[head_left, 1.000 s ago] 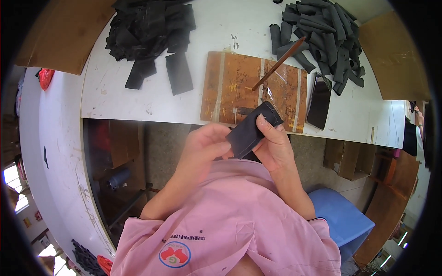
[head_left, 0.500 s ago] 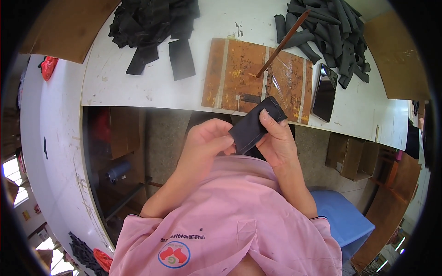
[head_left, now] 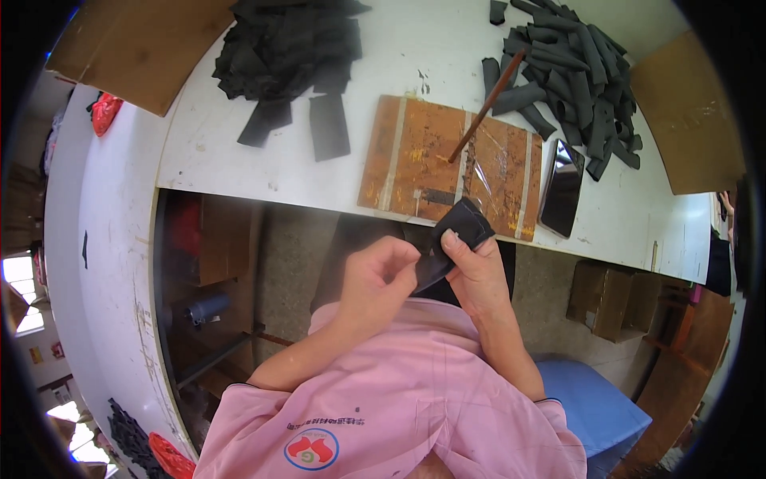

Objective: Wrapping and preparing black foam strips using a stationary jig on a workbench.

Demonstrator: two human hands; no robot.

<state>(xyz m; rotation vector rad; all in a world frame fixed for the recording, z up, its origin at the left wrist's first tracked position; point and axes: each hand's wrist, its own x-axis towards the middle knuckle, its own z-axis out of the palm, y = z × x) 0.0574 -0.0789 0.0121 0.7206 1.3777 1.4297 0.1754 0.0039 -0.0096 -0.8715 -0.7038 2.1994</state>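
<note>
In front of my waist, just off the table's near edge, is a small black fabric sleeve [head_left: 464, 223] with a stitched seam along its far end. My right hand [head_left: 479, 279] grips it, thumb pressed on top and fingers underneath. At the sleeve's near left end, my left hand [head_left: 379, 275] is curled with thumb and forefinger pinched together on the fabric. The left fingertips are partly hidden, and the fabric bends between the two hands.
A taped brown board [head_left: 407, 152] lies on the white table [head_left: 207, 160], an upright wooden stick [head_left: 488, 104] over it. Beside it are a phone [head_left: 563, 188], a heap of flat black pieces [head_left: 279, 56] and rolled dark tubes [head_left: 586, 72]. A blue stool [head_left: 594, 407] stands at right.
My left hand has curled its fingers closer together, and the sleeve, lying flatter before, is now bent and narrower to the eye. The whole view has shifted, with the table sitting lower.
</note>
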